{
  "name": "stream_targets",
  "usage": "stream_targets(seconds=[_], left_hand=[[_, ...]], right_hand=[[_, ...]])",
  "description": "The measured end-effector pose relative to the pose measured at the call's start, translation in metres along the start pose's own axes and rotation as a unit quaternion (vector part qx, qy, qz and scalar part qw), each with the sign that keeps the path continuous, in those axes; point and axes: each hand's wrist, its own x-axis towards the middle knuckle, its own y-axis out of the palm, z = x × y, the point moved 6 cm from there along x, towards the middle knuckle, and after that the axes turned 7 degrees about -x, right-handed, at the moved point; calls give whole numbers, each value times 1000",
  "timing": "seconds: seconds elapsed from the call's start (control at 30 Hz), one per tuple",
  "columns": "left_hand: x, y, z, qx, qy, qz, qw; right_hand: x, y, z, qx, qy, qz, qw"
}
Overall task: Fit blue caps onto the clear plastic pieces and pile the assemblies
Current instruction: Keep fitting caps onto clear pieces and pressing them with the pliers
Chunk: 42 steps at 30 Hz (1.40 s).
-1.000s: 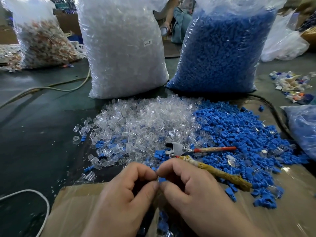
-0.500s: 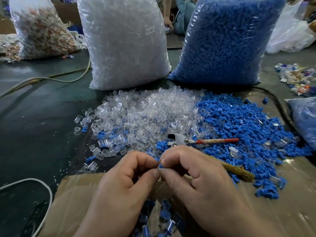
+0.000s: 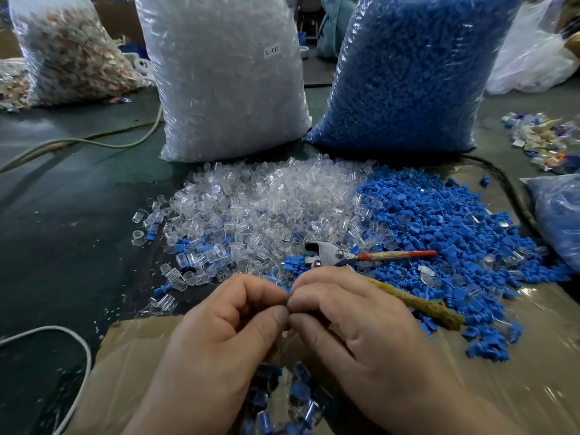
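My left hand and my right hand meet fingertip to fingertip low in the middle, pinching a small piece between them; the fingers hide nearly all of it. Behind them lies a heap of clear plastic pieces, with a heap of blue caps to its right. Below my hands, finished blue-and-clear assemblies lie in a pile.
Pliers with a red handle lie between the heaps. Three big bags stand at the back: clear pieces, blue caps, mixed scraps. A cardboard sheet lies under my hands, a white cable at left.
My hands have stayed pressed together and closed tighter; the blue bit seen between the fingertips earlier is now hidden. The view has tilted down, showing more of the assemblies.
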Motion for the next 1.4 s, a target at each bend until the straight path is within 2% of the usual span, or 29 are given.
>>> stream_targets(seconds=[0.1, 0.2, 0.27, 0.37, 0.43, 0.6, 0.77, 0.97, 1.1, 1.17, 1.3, 1.4], left_hand=[[1, 1, 1, -18, -2, 4, 1000], [3, -2, 5, 5, 1, -14, 1000], [3, -7, 7, 19, -6, -28, 999], [2, -9, 7, 56, -5, -24, 998], [1, -7, 7, 74, -4, -18, 997], [1, -6, 8, 85, -6, -18, 996], [2, -7, 9, 85, -17, -22, 996], [0, -8, 0, 20, -35, -64, 997], [0, -11, -4, -27, -33, -98, 994], [1, -12, -3, -22, -27, -105, 994], [2, -13, -6, -30, -16, -119, 992], [1, -13, -11, -40, -10, -101, 994]], right_hand=[[0, 0, 5, -3, -20, 6, 1000], [0, 0, 7, -77, -46, 41, 995], [1, -1, -9, -191, 22, 90, 977], [-4, -11, -51, -296, 171, 166, 925], [-6, -14, -65, -327, 188, 193, 906], [-6, -20, -70, -345, 188, 220, 893], [-4, -22, -74, -340, 190, 235, 891], [2, -25, -68, -346, 196, 179, 900], [5, -35, -51, -297, 165, 84, 937], [5, -36, -40, -275, 133, 62, 950], [0, -30, -26, -257, 58, 94, 960], [-4, -26, -24, -260, 40, 122, 957]])
